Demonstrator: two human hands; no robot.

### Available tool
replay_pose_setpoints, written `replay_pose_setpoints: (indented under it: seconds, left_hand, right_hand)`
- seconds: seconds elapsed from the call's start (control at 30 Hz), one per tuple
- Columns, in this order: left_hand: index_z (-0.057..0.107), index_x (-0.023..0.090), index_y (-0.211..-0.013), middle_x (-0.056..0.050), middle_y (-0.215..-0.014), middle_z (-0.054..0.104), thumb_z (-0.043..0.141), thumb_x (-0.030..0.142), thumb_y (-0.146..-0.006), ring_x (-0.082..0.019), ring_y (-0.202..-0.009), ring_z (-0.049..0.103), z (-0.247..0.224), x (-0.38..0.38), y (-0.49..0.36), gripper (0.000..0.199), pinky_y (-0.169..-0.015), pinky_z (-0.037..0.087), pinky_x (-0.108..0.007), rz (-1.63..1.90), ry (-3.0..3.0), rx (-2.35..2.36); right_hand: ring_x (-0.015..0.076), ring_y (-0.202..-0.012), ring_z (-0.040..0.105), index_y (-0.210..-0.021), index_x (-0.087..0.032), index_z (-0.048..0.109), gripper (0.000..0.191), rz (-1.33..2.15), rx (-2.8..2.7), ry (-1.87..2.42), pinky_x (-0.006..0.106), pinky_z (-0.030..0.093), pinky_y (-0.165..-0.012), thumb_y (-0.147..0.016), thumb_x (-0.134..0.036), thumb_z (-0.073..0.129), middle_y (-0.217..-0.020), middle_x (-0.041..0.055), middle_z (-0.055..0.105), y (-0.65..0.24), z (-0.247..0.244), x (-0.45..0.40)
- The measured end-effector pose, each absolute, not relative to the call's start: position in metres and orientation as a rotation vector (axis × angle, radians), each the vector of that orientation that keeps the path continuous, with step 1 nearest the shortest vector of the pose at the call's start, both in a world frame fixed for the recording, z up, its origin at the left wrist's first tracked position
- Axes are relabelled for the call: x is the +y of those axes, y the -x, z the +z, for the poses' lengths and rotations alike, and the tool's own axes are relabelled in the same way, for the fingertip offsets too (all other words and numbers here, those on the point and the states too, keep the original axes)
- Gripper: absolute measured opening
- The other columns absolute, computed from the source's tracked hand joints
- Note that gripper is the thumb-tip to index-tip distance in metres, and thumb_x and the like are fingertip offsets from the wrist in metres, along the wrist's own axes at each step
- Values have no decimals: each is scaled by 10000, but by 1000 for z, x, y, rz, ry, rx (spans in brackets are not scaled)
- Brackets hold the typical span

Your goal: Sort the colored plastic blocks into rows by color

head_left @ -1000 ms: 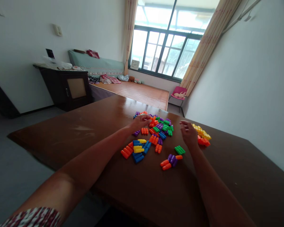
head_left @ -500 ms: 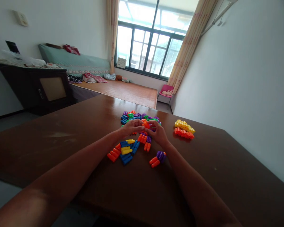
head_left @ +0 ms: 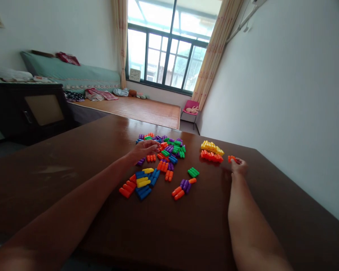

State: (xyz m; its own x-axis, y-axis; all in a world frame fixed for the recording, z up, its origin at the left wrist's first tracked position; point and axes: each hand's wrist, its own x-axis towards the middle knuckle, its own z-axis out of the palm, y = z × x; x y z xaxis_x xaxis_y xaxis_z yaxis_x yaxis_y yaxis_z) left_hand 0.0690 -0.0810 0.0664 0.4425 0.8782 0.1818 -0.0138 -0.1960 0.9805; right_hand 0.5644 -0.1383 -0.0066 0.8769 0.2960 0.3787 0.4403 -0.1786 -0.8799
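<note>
At the right, my right hand (head_left: pixel 239 166) pinches an orange building block (head_left: pixel 231 159) between thumb and fingertips, just right of a row of joined orange blocks (head_left: pixel 211 156). A row of joined yellow blocks (head_left: pixel 212 147) lies behind that row. My left hand (head_left: pixel 146 146) is over the left side of a mixed pile of building blocks (head_left: pixel 175 145), with its fingers loosely extended and apart and nothing visible in them. Its palm hides part of the pile. In front lie a joined blue, yellow and orange piece (head_left: pixel 142 182) and a purple and orange piece (head_left: pixel 184 188).
All the blocks lie on a dark brown table (head_left: pixel 101 233). A single green block (head_left: pixel 193 172) sits between the pile and the purple and orange piece. Beyond the table are a low bed (head_left: pixel 147 109), a pink chair (head_left: pixel 190 107) and a dark cabinet (head_left: pixel 28 109).
My hands have parted. My right hand has moved right, away from the pile, carrying an orange block. My left hand stays by the pile. The view has turned slightly right.
</note>
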Motion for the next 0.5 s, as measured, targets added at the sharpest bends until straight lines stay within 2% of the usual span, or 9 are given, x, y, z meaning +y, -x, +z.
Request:
replay_pose_setpoints:
  seconds: [0.1, 0.23, 0.37, 0.5]
  left_hand:
    - [671, 172, -985, -85, -1019, 716, 756, 579, -646, -244, -938, 682, 67, -80, -66, 536, -776, 556, -339, 1017, -1525, 786]
    - [674, 171, -974, -87, -1045, 711, 763, 566, -637, -242, -934, 677, 67, -77, -60, 527, -774, 555, -340, 1045, -1519, 800]
    - [668, 170, -989, -87, -1052, 703, 730, 547, -677, -237, -928, 675, 65, -69, -54, 493, -741, 547, -328, 1093, -1541, 835]
    - [665, 164, -937, -73, -962, 708, 653, 487, -744, -221, -869, 678, 59, -61, -49, 376, -713, 533, -317, 1188, -1651, 937]
  right_hand:
    - [189, -620, 600, -801, -141, 652, 338, -104, -575, 1878, 318, 496, -589, -578, -392, 687, -767, 98, 694, -571, -17, -141]
    - [211, -601, 583, -677, -161, 656, 244, -95, -654, 1957, 372, 488, -662, -552, -366, 704, -658, 74, 665, -565, -15, -137]
    - [226, -629, 588, -699, -164, 690, 207, -83, -793, 2032, 380, 472, -685, -633, -351, 632, -656, 76, 664, -560, -11, -135]
    - [228, -658, 578, -816, -156, 707, 257, -178, -788, 2033, 380, 472, -685, -676, -314, 559, -728, 95, 673, -553, -9, -134]
